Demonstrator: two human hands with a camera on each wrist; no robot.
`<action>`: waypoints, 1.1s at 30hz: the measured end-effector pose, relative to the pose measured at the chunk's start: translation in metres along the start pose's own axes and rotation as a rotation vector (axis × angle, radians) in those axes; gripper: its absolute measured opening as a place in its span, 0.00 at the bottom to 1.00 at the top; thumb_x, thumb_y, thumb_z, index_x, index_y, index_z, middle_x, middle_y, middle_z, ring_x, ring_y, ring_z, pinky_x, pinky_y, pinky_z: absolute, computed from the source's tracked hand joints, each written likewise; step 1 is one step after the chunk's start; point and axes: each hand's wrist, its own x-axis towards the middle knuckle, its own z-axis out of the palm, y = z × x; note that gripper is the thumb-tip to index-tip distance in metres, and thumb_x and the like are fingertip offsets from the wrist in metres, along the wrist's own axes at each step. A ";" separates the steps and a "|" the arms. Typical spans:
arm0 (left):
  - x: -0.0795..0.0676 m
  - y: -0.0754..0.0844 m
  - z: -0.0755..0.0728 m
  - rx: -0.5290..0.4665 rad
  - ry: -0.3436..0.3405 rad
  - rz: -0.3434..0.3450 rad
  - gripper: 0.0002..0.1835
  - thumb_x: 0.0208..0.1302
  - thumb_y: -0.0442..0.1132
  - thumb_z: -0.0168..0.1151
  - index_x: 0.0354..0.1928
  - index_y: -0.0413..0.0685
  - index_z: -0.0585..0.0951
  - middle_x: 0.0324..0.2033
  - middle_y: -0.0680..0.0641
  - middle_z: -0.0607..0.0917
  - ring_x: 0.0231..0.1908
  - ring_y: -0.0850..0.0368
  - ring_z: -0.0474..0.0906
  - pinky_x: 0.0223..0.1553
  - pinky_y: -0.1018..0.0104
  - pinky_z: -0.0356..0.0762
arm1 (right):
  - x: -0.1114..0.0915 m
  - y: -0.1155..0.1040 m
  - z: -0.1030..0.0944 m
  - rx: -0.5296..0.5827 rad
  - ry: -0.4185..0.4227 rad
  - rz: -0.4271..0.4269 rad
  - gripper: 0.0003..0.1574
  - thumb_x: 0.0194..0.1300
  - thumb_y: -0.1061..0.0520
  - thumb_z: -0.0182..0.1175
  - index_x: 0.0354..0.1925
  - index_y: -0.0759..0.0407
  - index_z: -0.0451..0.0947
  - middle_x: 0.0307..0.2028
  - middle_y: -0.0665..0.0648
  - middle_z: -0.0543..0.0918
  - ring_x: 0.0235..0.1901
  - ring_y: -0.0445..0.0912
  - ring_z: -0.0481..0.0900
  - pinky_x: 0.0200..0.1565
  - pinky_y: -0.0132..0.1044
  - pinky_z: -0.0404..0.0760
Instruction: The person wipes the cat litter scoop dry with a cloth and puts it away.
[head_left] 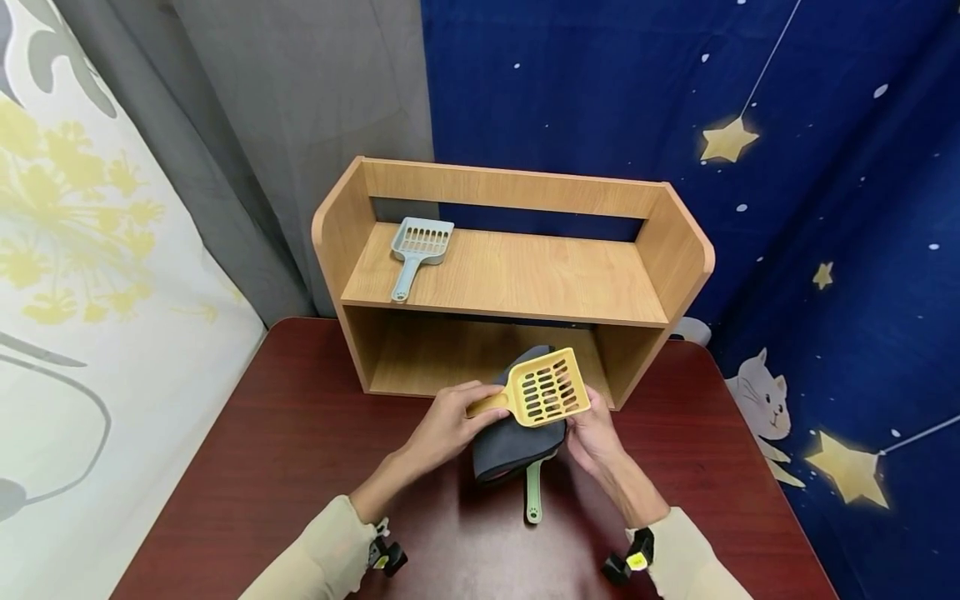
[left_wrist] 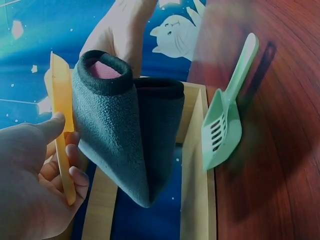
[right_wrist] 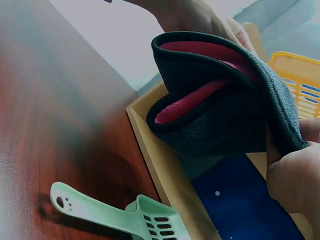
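Observation:
A yellow litter scoop (head_left: pixel 550 390) is held by its handle in my left hand (head_left: pixel 446 423), thumb on top and fingers beneath. My right hand (head_left: pixel 594 433) grips a folded dark grey cloth (head_left: pixel 510 446) just below and behind the scoop's slotted head. In the right wrist view the cloth (right_wrist: pixel 215 120) shows a pink inner side and black edging, hanging in folds. Under the hands, a green litter scoop (head_left: pixel 533 492) lies on the table, its head covered by the cloth in the head view. The left wrist view shows that green scoop (left_wrist: pixel 225 115) whole.
A two-tier wooden shelf (head_left: pixel 517 312) stands at the back of the dark red table (head_left: pixel 300 467). On its upper board, at the left, lies a grey-blue litter scoop (head_left: pixel 420 246). Grey and starry blue curtains (head_left: pixel 570 92) hang behind.

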 end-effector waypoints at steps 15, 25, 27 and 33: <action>-0.016 -0.013 -0.017 0.143 -0.040 0.078 0.15 0.66 0.37 0.75 0.53 0.41 0.90 0.31 0.54 0.84 0.29 0.65 0.71 0.34 0.69 0.75 | -0.002 -0.049 -0.026 -0.109 0.015 -0.121 0.27 0.67 0.80 0.61 0.59 0.64 0.85 0.59 0.52 0.85 0.62 0.40 0.77 0.53 0.30 0.83; -0.021 -0.021 -0.025 0.249 -0.105 0.079 0.16 0.67 0.39 0.75 0.54 0.42 0.89 0.40 0.52 0.91 0.32 0.66 0.77 0.36 0.66 0.79 | -0.004 -0.065 -0.038 -0.253 -0.045 -0.184 0.24 0.66 0.79 0.62 0.59 0.69 0.84 0.57 0.53 0.86 0.63 0.40 0.73 0.51 0.26 0.80; -0.021 -0.021 -0.027 0.286 -0.115 0.068 0.16 0.66 0.40 0.75 0.54 0.43 0.90 0.41 0.52 0.91 0.33 0.64 0.80 0.36 0.64 0.81 | -0.004 -0.066 -0.040 -0.293 -0.049 -0.214 0.24 0.65 0.79 0.63 0.59 0.73 0.83 0.55 0.55 0.86 0.58 0.41 0.76 0.50 0.27 0.81; -0.023 -0.023 -0.032 0.369 -0.148 0.004 0.14 0.66 0.43 0.75 0.52 0.48 0.90 0.44 0.54 0.92 0.37 0.62 0.84 0.38 0.60 0.83 | -0.003 -0.073 -0.040 -0.453 -0.014 -0.271 0.24 0.63 0.78 0.67 0.58 0.81 0.79 0.48 0.56 0.84 0.49 0.43 0.79 0.48 0.28 0.82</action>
